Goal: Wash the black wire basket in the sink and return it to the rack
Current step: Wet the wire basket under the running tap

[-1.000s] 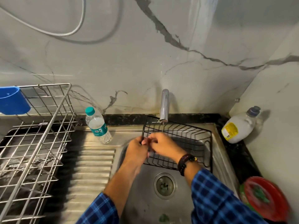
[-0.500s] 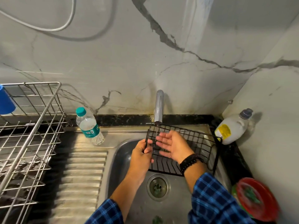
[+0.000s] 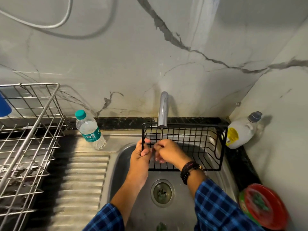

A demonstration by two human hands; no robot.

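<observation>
One black wire basket (image 3: 191,139), held tilted over the sink (image 3: 123,165) bowl, its long side towards the back wall, with no label or writing visible on it. A thin stream from the tap (image 3: 163,109) at the back of the sink falls onto its left end.

Left hand (image 3: 141,155): grips the basket's left end wire, with the thumb over the front. Right hand (image 3: 170,151): inside the basket beside the left hand, fingers curled down against the wires; whether they pinch a wire cannot be told. Its wrist wears a dark beaded bracelet (image 3: 190,170).

Left of the sink:
- Plastic bottle (image 3: 90,130), teal cap and teal label, print too small to read; clear liquid inside.
- Steel wire rack (image 3: 30,130), further left.
- Blue cup (image 3: 4,104), at the rack's far edge; contents unseen.

Right of the sink:
- White bottle (image 3: 241,132), grey cap, yellow label unreadable; opaque, leaning in the back corner.
- Red-lidded round tub (image 3: 263,205), nearer the person, blurred.
</observation>
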